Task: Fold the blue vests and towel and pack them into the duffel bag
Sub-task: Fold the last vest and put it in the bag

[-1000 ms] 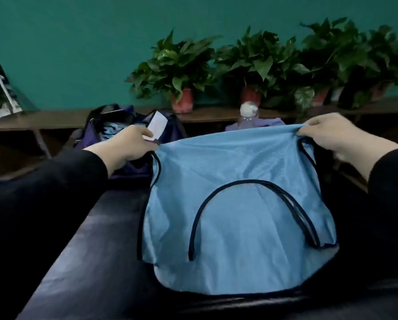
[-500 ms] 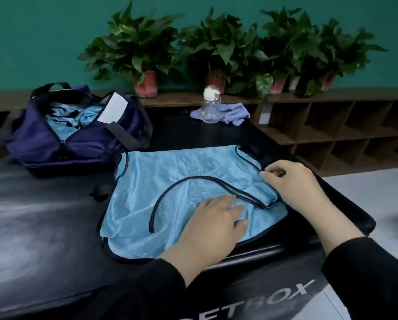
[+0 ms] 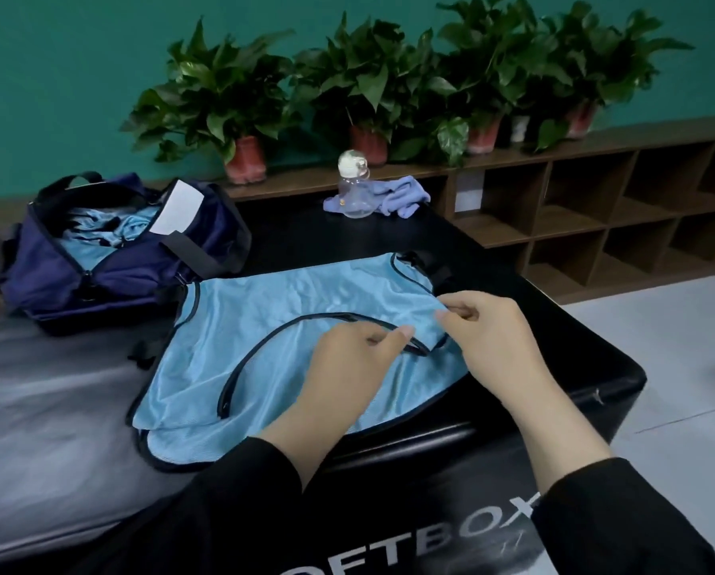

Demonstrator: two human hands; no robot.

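Observation:
A light blue vest (image 3: 272, 321) with dark trim lies flat on the black padded box (image 3: 554, 338). My left hand (image 3: 347, 367) rests on the vest's right half and pinches the dark trim of the neck opening. My right hand (image 3: 488, 325) pinches the vest's right edge and lifts a flap of it. At the far left stands the navy duffel bag (image 3: 111, 259), unzipped, with blue fabric (image 3: 94, 242) inside. A crumpled lavender-blue towel (image 3: 397, 197) lies at the back of the box.
A clear plastic bottle (image 3: 353, 188) with a white cap stands in front of the towel. Behind runs a wooden shelf (image 3: 596, 209) with cubbies, topped by several potted plants (image 3: 239, 114). Grey floor (image 3: 679, 367) lies to the right of the box.
One second ago I held the vest up by its top corners. It was then laid flat. My left hand has gone from pressing flat to pinching the trim, and my right hand now lifts the edge.

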